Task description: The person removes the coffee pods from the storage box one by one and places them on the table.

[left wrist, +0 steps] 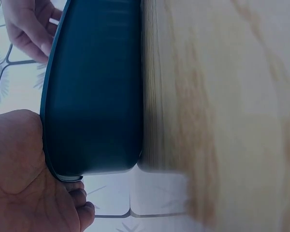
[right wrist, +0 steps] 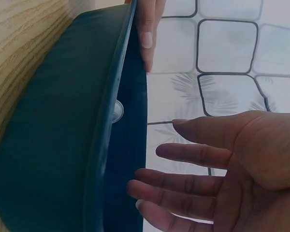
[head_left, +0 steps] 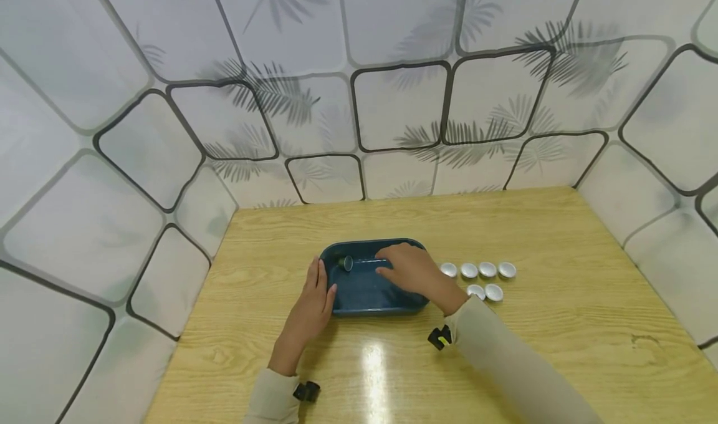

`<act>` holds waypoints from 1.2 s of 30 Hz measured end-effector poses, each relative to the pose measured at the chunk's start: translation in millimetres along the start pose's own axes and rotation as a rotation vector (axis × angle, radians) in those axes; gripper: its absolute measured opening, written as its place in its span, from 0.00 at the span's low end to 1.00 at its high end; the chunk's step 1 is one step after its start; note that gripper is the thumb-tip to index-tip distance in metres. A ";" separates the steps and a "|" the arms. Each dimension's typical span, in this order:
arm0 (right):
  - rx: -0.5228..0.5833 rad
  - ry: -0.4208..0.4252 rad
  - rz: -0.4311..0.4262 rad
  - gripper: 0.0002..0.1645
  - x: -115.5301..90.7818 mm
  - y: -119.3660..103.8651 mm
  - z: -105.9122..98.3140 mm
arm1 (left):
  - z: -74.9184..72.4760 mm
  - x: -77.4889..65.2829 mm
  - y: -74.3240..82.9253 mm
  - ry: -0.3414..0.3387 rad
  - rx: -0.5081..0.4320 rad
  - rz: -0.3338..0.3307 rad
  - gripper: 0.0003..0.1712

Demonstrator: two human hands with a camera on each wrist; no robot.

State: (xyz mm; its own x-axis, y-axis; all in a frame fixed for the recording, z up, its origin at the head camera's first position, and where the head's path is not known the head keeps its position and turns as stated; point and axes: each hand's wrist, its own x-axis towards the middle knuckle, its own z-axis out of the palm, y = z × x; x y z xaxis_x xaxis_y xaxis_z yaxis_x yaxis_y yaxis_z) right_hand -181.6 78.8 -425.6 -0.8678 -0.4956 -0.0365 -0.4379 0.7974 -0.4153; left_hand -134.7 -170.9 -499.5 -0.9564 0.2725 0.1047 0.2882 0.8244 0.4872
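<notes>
A dark blue rectangular tray (head_left: 370, 287) with rounded corners sits on the wooden table. Against its left rim rests my left hand (head_left: 313, 305), fingers extended along the edge; the left wrist view shows the palm (left wrist: 17, 164) at the tray's corner. Over the right part of the tray hovers my right hand (head_left: 412, 268). Its fingers (right wrist: 183, 186) are loosely spread, with nothing between them in the right wrist view. Inside the tray, near the left end, a small round cup-like piece (head_left: 346, 263) lies tilted on its side. Only its pale round end (right wrist: 117, 111) shows in the right wrist view.
Several small white round dishes (head_left: 487, 270) stand in two rows on the table (head_left: 561, 349), just right of the tray. Patterned cloth walls (head_left: 401, 109) enclose the table at the back and both sides.
</notes>
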 end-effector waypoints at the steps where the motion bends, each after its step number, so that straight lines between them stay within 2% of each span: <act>1: 0.000 -0.012 -0.001 0.23 2.6 -0.9 0.2 | -0.2 0.0 0.3 0.001 0.001 0.000 0.38; 7: -0.029 -0.092 0.023 0.24 17.2 -2.9 7.0 | -0.7 2.0 1.4 0.006 0.013 0.006 0.38; 16: -0.083 -0.112 0.024 0.25 36.8 -10.9 15.4 | -0.1 1.1 0.9 0.007 0.023 0.012 0.38; 21: -0.155 -0.133 0.005 0.26 47.2 -18.3 20.5 | -0.4 -0.2 0.7 0.002 0.022 0.013 0.38; 28: -0.235 -0.114 -0.061 0.25 59.2 -27.6 26.1 | -1.1 -1.5 0.6 0.016 0.012 0.023 0.37; 36: -0.336 -0.132 -0.102 0.24 69.8 -29.8 39.7 | 0.4 0.4 -1.9 0.035 0.014 0.042 0.37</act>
State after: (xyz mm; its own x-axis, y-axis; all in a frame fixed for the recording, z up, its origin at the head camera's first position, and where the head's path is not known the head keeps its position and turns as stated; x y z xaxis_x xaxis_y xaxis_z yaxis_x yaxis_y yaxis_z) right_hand -219.8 6.7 -451.9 -0.7876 -0.6009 -0.1365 -0.5922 0.7993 -0.1019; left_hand -135.7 -172.1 -500.7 -0.9446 0.2895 0.1548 0.3282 0.8196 0.4697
